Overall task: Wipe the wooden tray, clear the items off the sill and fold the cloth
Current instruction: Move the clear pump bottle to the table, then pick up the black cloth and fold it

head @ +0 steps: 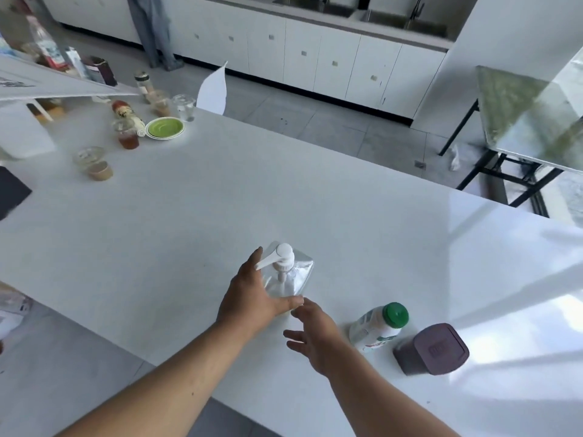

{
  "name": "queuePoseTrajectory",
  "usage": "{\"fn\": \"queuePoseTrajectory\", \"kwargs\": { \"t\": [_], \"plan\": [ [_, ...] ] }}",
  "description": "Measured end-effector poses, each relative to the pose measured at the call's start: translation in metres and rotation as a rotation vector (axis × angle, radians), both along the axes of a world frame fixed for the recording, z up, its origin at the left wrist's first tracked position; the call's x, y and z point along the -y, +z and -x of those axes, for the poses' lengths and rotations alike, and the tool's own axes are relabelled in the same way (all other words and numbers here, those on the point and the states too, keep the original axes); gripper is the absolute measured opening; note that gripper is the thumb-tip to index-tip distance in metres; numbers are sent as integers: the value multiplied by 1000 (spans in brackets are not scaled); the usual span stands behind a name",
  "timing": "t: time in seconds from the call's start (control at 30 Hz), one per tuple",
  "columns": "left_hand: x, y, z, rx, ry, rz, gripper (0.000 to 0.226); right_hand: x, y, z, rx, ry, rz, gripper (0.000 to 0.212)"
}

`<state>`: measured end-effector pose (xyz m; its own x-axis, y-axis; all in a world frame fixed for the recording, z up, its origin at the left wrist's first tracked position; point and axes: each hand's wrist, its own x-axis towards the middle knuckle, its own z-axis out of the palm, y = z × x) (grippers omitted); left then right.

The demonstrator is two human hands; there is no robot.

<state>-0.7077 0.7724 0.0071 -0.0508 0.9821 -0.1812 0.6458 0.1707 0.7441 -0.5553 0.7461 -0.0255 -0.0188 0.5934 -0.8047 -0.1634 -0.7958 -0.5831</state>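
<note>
A clear, square-shouldered plastic pump bottle [296, 275] with a white pump head [282, 257] is upright at the near middle of a long white countertop [315, 200]. The hands hide its base, so it cannot be told whether it rests on the surface.

The left hand [252, 298] grips the bottle, with the thumb curled across the near face and the fingers reaching up the left side beneath the pump spout. The right hand [315, 335] is just beside the bottle's lower near corner. Its fingers are spread and relaxed, and it holds nothing.

To the right of the hands, a white plastic bottle with a green screw cap [378, 326] stands on the counter. Just beside it is a dark brownish-purple square container with a lid [432, 350].

Well apart at the far left end are a green saucer [164, 127], a clear plastic cup of brown liquid [97, 167] and a lidded cup of reddish liquid [127, 137], among other jars and bottles too blurred to name.

Beyond the counter are a grey tiled floor, a row of white cabinets [331, 58], a person's legs [154, 33] in front of those cabinets, and a glass-topped table on black legs [520, 121] at the right.
</note>
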Motion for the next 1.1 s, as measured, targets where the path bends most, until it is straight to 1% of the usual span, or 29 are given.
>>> {"fn": "queuePoseTrajectory", "kwargs": {
  "t": [0.2,0.27,0.37,0.47,0.53,0.6,0.7,0.77,0.87,0.93,1.0,1.07,1.1],
  "plan": [
    [-1,5,11,-28,-105,49,155,0,-8,-10,-2,18,-24,66],
    [4,16,24,-47,-123,26,151,2,-2,-14,60,56,-73,67],
    [14,44,39,-63,-108,-51,132,11,20,-19,261,119,-243,71],
    [13,79,36,-118,-123,-164,108,26,52,-26,499,141,-457,62],
    [7,101,19,-182,-179,-225,89,36,78,-37,599,154,-598,56],
    [-1,119,-9,-235,-262,-265,77,47,105,-56,703,177,-712,56],
    [-7,137,-66,-273,-387,-287,68,68,144,-108,993,238,-827,63],
    [-5,144,-115,-269,-493,-309,66,93,164,-156,1204,244,-809,69],
    [16,148,-203,-251,-685,-335,62,154,180,-234,1412,196,-650,73],
    [45,149,-266,-216,-831,-354,62,211,184,-281,1501,108,-515,74],
    [89,149,-331,-185,-1003,-360,62,283,184,-321,1560,-28,-379,73],
    [127,148,-373,-153,-1115,-358,63,339,184,-342,1586,-113,-265,72],
    [159,148,-400,-135,-1199,-366,63,382,184,-352,1601,-179,-183,72]
  ]
}}
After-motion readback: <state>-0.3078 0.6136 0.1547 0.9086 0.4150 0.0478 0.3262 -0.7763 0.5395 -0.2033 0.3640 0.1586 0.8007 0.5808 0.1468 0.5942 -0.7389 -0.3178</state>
